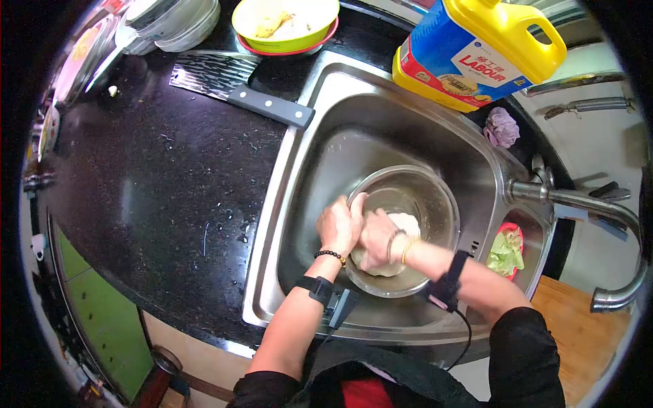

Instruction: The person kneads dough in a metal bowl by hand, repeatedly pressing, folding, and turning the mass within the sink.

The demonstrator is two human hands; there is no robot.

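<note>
A round metal bowl (445, 204) sits inside the steel sink (326, 156), with a white lump of dough (406, 223) in it. My left hand (339, 226) is at the bowl's left rim, its thumb over the edge and its fingers closed against the side. Inside the bowl, my right hand (378, 238) presses down on the dough with curled fingers, slightly blurred; the fingertips are hidden in or behind it. Both wrists wear bracelets and black straps.
A cleaver (238, 92) lies on the black counter (170, 190), handle over the sink's edge. Behind the sink stand a yellow detergent jug (476, 58) and a yellow-green bowl (289, 44). The faucet (585, 200) and a red basket of leaves (507, 251) are at right.
</note>
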